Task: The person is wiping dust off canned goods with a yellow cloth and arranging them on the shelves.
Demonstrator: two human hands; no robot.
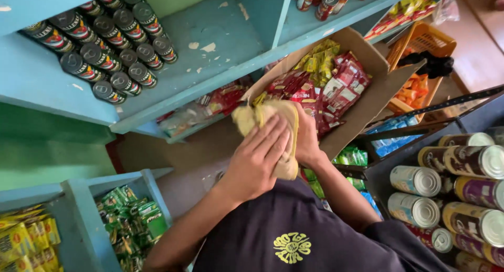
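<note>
Dark cans (107, 46): stacked on their sides on the blue shelf (220, 46), ends outward, so they pack tight.
Left hand (257, 156): fingers flat over the yellow cloth (265, 117), pressing it down.
Right hand (306, 140): curled behind the cloth's edge, gripping it from the other side.
Cardboard box (367, 98): tilted open, so its red sachets (336, 88) show.
Tins (462, 188): lying at right.

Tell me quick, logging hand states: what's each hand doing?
Left hand: closed over the yellow cloth.
Right hand: on the cloth's other side; grip cannot be told.
</note>
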